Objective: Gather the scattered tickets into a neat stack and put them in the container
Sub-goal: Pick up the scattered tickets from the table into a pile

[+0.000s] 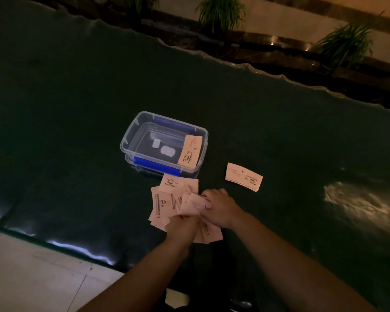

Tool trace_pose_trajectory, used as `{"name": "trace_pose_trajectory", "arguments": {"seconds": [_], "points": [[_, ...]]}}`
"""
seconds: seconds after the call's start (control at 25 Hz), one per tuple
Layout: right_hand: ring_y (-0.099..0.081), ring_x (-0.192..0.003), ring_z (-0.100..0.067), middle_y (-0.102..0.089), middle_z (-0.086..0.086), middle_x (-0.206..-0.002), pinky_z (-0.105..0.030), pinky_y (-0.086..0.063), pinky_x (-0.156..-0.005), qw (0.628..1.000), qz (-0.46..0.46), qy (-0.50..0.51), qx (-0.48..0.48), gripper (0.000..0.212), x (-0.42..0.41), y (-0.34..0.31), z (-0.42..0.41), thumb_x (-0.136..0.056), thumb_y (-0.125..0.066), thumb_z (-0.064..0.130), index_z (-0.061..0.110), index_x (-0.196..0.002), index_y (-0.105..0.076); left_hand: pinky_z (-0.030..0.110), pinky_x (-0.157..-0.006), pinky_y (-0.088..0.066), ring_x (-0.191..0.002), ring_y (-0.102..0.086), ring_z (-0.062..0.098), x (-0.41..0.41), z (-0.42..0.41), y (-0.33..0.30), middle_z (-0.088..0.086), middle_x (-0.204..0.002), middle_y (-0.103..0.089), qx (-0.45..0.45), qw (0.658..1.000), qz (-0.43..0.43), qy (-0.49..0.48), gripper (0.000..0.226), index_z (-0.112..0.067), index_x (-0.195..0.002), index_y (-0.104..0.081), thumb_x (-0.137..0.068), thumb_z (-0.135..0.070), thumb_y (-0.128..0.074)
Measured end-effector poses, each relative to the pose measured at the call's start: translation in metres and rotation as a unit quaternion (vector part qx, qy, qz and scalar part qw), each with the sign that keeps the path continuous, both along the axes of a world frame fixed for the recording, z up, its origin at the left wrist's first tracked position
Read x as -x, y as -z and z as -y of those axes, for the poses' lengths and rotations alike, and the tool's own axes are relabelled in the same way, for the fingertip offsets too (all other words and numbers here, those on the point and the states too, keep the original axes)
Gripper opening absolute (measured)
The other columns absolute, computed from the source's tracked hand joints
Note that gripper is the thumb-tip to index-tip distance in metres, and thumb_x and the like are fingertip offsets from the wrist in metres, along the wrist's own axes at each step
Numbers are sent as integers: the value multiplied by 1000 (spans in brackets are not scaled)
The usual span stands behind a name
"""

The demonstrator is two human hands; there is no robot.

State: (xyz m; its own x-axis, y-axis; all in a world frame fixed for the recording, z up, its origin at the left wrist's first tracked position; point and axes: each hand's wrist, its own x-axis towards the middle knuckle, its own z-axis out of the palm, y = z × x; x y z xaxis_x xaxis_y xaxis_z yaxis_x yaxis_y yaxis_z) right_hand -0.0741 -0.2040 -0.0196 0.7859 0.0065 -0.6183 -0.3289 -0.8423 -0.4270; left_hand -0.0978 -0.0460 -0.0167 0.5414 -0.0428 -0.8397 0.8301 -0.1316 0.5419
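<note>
A loose heap of pale pink tickets (pixel 167 203) lies on the dark table just in front of the container. My left hand (pixel 182 226) grips tickets at the heap's near edge. My right hand (pixel 218 207) presses and holds tickets on the heap's right side. A squared stack of tickets (pixel 243 176) lies apart, to the right. The clear plastic container (pixel 131 140), with blue clip handles, stands open behind the heap. One ticket (pixel 189 150) leans inside it against the right wall.
The dark glossy table (pixel 77 131) has a wavy far edge and a near edge at the lower left, with pale floor tiles (pixel 32 278) beyond. Potted plants (pixel 221 12) stand behind the table. A bright glare patch (pixel 356 203) lies at right.
</note>
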Motion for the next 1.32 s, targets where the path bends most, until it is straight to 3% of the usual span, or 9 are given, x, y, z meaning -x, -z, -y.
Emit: {"name": "trace_pose_trajectory", "arguments": {"seconds": [0.08, 0.2, 0.28, 0.4, 0.56, 0.68, 0.96, 1.16, 1.32], "points": [[-46, -134, -22, -54, 1, -143, -46, -45, -108, 999, 20, -23, 26, 56, 5, 2, 0, -90, -69, 46, 30, -141, -55, 51, -99, -57, -110, -66, 31, 0, 3, 0, 11, -124, -67, 6, 999, -29, -25, 41, -20, -129, -61, -90, -11, -69], [-46, -133, -22, -51, 0, -147, -43, -46, -108, 999, 31, -14, 15, 59, 14, 7, 1, -90, -69, 50, 28, -144, -56, 36, -69, -56, -96, -67, 24, 0, 9, -3, 9, -116, -68, 26, 998, -57, -26, 35, -24, -125, -58, -93, -13, -68], [-44, -136, -23, -48, 0, -150, -43, -46, -109, 1000, 27, -2, 12, 64, 19, 12, 3, -91, -70, 48, 28, -149, -54, 30, -60, -49, -89, -64, 21, 3, 14, -6, 5, -107, -67, 31, 997, -66, -17, 29, -27, -117, -58, -94, -12, -68], [-41, -138, -23, -46, 0, -152, -43, -43, -111, 1000, 22, 13, 0, 69, 25, 17, 5, -89, -70, 47, 31, -153, -50, 36, -70, -56, -95, -67, 26, 8, 18, -6, 8, -106, -67, 57, 994, -90, -18, 22, -27, -103, -58, -93, -9, -66], [-36, -140, -22, -42, 3, -152, -41, -41, -108, 999, 13, 32, -30, 68, 32, 23, 8, -86, -68, 48, 38, -151, -51, 37, -70, -53, -96, -70, 29, 13, 23, -6, 13, -108, -73, 82, 990, -108, -33, 21, -20, -110, -65, -90, -13, -64], [-33, -141, -20, -37, 6, -156, -42, -40, -106, 1000, 1, 6, -23, 76, 34, 25, 11, -81, -68, 55, 42, -152, -47, 43, -83, -54, -102, -70, 31, 20, 25, -4, 14, -110, -74, 103, 985, -132, -50, 24, -18, -113, -67, -91, -14, -60], [-35, -141, -24, -43, 3, -157, -48, -39, -109, 999, 22, -16, 26, 80, 43, 24, 6, -79, -63, 68, 42, -152, -45, 39, -74, -51, -106, -66, 30, 22, 23, 1, 14, -116, -70, 137, 976, -145, -89, 29, -19, -115, -65, -88, -10, -59], [-47, -133, -21, -45, 1, -146, -43, -49, -105, 989, 11, 129, -73, 87, 54, 23, 6, -78, -81, 50, 32, -154, -42, 40, -82, -53, -113, -63, 29, 21, 24, 1, 10, -128, -66, 138, 983, -117, -41, 49, -22, -137, -56, -89, -11, -60], [-60, -113, -17, -43, 0, -139, -37, -58, -85, 970, -26, 210, -121, 76, 61, 20, 8, -85, -78, 41, 32, -150, -41, 44, -90, -55, -114, -63, 30, 20, 30, 0, 10, -128, -64, 125, 987, -90, 43, 48, -31, -142, -48, -96, -21, -56]]}}
